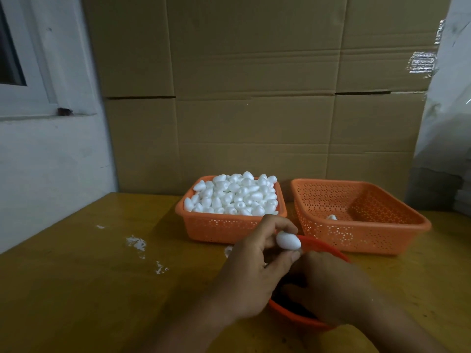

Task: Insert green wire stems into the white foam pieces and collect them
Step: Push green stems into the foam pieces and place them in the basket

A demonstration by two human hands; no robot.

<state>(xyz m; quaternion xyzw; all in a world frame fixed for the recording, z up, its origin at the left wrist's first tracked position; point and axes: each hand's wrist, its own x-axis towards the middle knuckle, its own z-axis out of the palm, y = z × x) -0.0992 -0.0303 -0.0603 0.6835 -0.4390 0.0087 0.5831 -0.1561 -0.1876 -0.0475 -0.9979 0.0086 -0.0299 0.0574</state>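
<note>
My left hand [257, 266] pinches a white egg-shaped foam piece [288, 240] between thumb and fingers, just above a round orange bowl [293, 315]. My right hand [334, 289] reaches down into that bowl with its fingers hidden inside; what it touches cannot be seen. The bowl's inside looks dark, and no green wire stems can be made out. Behind the hands, an orange basket [216, 229] is heaped with white foam pieces [234, 194]. To its right a second orange basket [369, 238] holds one foam piece [331, 217].
The wooden table [102, 276] carries white foam crumbs [136, 242] left of the hands. Large cardboard boxes [254, 98] stand against the table's back edge. A white wall with a window frame is on the left, and plastic wrapping hangs at the right.
</note>
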